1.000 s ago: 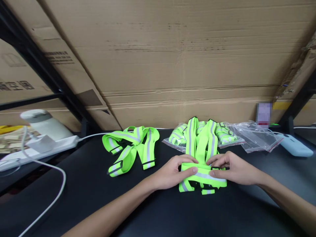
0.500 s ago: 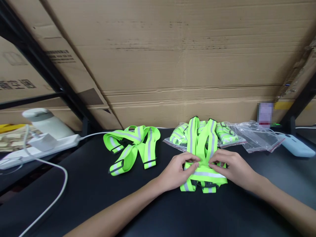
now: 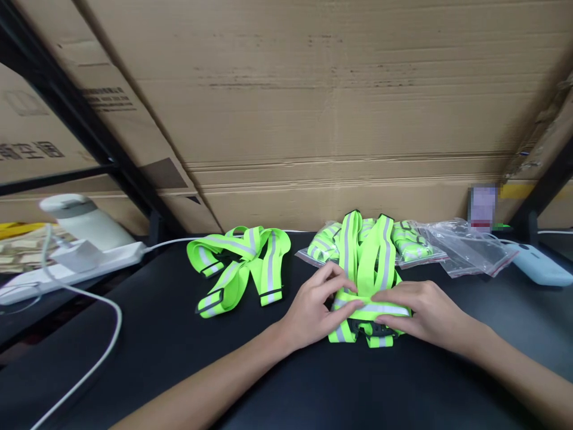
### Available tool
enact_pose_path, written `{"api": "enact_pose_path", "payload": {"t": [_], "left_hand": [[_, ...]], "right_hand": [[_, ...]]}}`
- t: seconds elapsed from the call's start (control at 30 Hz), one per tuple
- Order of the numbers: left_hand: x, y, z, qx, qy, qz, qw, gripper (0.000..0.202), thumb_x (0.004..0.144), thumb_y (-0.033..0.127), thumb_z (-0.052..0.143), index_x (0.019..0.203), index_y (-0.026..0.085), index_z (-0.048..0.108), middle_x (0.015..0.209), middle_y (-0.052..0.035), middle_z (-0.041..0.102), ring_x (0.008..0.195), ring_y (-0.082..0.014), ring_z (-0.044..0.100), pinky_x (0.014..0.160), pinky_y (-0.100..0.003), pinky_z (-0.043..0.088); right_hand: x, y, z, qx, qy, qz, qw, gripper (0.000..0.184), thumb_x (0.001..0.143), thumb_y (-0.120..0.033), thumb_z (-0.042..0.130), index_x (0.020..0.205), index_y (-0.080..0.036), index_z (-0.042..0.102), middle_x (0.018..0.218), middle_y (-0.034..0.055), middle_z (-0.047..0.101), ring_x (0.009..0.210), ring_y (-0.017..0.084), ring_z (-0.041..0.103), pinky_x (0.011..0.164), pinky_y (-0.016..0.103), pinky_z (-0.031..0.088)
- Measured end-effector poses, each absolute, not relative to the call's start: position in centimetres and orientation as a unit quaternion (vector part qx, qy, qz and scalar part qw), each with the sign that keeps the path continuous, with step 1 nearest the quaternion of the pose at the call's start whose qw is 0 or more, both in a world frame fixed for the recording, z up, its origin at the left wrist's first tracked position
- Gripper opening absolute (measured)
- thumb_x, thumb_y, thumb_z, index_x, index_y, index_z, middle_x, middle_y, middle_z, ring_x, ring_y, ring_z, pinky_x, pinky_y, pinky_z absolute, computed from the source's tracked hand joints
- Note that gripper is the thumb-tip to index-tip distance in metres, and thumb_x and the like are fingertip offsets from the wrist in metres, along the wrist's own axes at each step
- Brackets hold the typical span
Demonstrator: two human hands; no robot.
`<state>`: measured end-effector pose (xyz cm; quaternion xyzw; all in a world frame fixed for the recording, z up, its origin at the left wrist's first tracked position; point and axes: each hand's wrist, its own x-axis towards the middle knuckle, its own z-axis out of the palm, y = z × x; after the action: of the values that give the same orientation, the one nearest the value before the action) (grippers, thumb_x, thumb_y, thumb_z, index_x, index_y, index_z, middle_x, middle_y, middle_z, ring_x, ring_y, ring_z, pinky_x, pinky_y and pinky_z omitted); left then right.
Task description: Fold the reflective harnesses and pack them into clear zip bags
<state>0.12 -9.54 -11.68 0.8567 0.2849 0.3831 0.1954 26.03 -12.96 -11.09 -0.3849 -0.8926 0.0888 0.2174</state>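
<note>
A neon-green reflective strap vest (image 3: 370,272) with silver stripes lies on the black table, two straps running away from me and one band across its front. My left hand (image 3: 317,303) is at the left part of that band, thumb on it and fingers curled at its upper edge. From the other side my right hand (image 3: 421,310) straddles the band, fingers above and thumb below, gripping it. A dark buckle (image 3: 358,326) and short strap ends stick out beneath. Left of my hands lies a second green reflective strap vest (image 3: 244,254), loosely looped with black sliders.
Behind the vest, clear bags (image 3: 324,242) hold folded green straps. More clear plastic bags (image 3: 474,251) lie to the right, beside a light blue device (image 3: 539,264). A white power strip (image 3: 111,258), bottle (image 3: 96,224) and cable (image 3: 117,325) occupy the left. Cardboard (image 3: 313,119) stands behind.
The fingers of my right hand have shifted slightly left and now span the cross band. My left fingers have lifted a little. The band has moved slightly toward the far side.
</note>
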Motion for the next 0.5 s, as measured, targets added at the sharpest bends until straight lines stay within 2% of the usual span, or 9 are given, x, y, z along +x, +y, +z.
{"api": "enact_pose_path", "payload": {"t": [0.1,0.17,0.2,0.27,0.33,0.4,0.5], "left_hand": [[-1.0,-9.4,-10.5,0.914,0.189,0.323,0.154,0.037,0.077,0.051,0.081,0.092,0.019,0.072,0.097,-0.007,0.058,0.086,-0.0192,0.058,0.076,-0.032,0.05],[-1.6,-9.2,-9.8,0.936,0.161,0.278,0.144,0.054,0.065,0.059,0.086,0.097,0.018,0.071,0.102,-0.0088,0.06,0.088,-0.0213,0.059,0.079,-0.035,0.051],[-1.8,-9.1,-9.6,0.941,0.161,0.263,0.14,0.057,0.064,0.059,0.087,0.101,0.018,0.071,0.104,-0.0096,0.062,0.089,-0.0225,0.06,0.081,-0.036,0.051],[-2.0,-8.9,-9.6,0.944,0.17,0.251,0.131,0.051,0.07,0.052,0.085,0.105,0.019,0.07,0.103,-0.0096,0.065,0.092,-0.0234,0.06,0.083,-0.037,0.052],[-1.9,-8.8,-10.0,0.94,0.174,0.26,0.133,0.037,0.077,0.041,0.081,0.105,0.019,0.071,0.098,-0.0081,0.068,0.091,-0.0225,0.062,0.084,-0.036,0.052],[-1.6,-8.8,-10.5,0.928,0.183,0.288,0.151,0.031,0.078,0.032,0.077,0.106,0.018,0.071,0.092,-0.0065,0.07,0.087,-0.0206,0.063,0.083,-0.034,0.052],[-1.0,-9.0,-11.0,0.891,0.244,0.327,0.197,0.037,0.074,0.028,0.077,0.109,0.017,0.07,0.09,-0.0043,0.072,0.081,-0.0183,0.065,0.078,-0.03,0.053]], "right_hand": [[26.1,-13.0,-10.7,-0.37,-0.903,0.092,0.196,0.033,0.104,-0.047,0.049,0.111,-0.03,0.077,0.099,0.0032,0.076,0.085,0.019,0.073,0.073,0.029,0.053],[26.0,-13.3,-10.3,-0.377,-0.902,0.092,0.189,0.036,0.1,-0.054,0.053,0.11,-0.029,0.077,0.103,0.004,0.075,0.087,0.02,0.073,0.073,0.03,0.053],[26.0,-13.4,-10.1,-0.379,-0.902,0.094,0.185,0.041,0.094,-0.061,0.058,0.111,-0.029,0.077,0.104,0.0047,0.074,0.088,0.021,0.073,0.074,0.03,0.053],[25.9,-13.5,-9.9,-0.384,-0.901,0.094,0.18,0.061,0.077,-0.074,0.069,0.115,-0.027,0.076,0.107,0.0063,0.073,0.091,0.024,0.072,0.075,0.033,0.054],[25.9,-13.6,-9.9,-0.388,-0.901,0.087,0.172,0.072,0.067,-0.078,0.074,0.118,-0.026,0.075,0.107,0.0073,0.073,0.091,0.026,0.072,0.075,0.034,0.054],[25.9,-13.6,-10.0,-0.39,-0.902,0.082,0.164,0.067,0.071,-0.072,0.076,0.12,-0.024,0.074,0.107,0.0079,0.073,0.092,0.027,0.072,0.075,0.034,0.054],[25.9,-13.5,-10.1,-0.392,-0.9,0.093,0.166,0.043,0.088,-0.054,0.07,0.117,-0.022,0.073,0.106,0.0072,0.074,0.095,0.025,0.071,0.077,0.033,0.053]]}}
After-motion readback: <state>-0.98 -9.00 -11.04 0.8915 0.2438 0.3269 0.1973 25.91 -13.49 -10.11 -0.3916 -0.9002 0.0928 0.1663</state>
